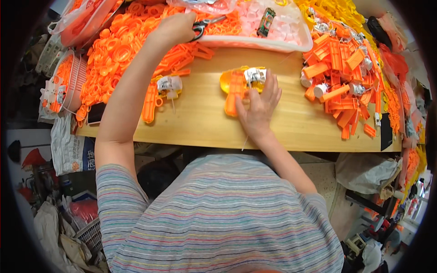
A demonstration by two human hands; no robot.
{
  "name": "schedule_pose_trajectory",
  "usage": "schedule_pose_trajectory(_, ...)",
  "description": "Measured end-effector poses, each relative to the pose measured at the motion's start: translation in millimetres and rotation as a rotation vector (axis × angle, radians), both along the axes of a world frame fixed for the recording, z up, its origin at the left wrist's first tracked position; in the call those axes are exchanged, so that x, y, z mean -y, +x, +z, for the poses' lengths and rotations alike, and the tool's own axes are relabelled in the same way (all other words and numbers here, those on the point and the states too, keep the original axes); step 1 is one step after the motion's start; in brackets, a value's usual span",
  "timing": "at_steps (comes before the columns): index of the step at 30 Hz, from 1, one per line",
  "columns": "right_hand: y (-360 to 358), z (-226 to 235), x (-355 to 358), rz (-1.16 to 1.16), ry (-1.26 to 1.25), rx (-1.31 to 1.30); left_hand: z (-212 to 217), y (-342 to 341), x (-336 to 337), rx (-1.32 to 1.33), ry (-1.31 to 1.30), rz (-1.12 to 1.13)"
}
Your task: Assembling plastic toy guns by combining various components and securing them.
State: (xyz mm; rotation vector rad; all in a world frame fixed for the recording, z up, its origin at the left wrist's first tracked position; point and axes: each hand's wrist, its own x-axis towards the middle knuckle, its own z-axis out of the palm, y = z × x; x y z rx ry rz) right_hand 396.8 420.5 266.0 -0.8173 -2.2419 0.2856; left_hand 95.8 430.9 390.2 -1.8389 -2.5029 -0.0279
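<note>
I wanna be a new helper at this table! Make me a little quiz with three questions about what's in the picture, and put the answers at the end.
1. What tool is right by the left hand?

2. True or false: the right hand is nearer to the striped shirt than the left hand is.

3. Pick one. What colour are the pieces around the small dark packet?
A) blue
B) pale pink
C) black

Key:
1. Scissors
2. True
3. B
</note>
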Motion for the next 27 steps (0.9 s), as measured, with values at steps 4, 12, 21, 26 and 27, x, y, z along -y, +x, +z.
schedule_pose_trajectory(4, -12, 2, -4, -0.022, 0.074, -0.08, 7, 6, 0, 0.074, 0.036, 0.03)
schedule_pose_trajectory(12, 33, -4, 8, 0.027, -0.026, 0.039, -1, 35, 109, 0.793, 0.282, 0.11)
schedule_pose_trajectory(21, 61, -10, 34, 0.203, -0.135, -0.015, -29, 140, 208, 1.372, -0.136, 0.136)
schedule_pose_trajectory(26, 63, -10, 37, 0.222, -0.122, -0.037, -48, 152, 214, 1.265, -0.415, 0.099)
schedule_pose_trajectory(27, 63, -10, 37, 0.218, -0.117, -0.043, -55, 155, 214, 1.284, -0.344, 0.051)
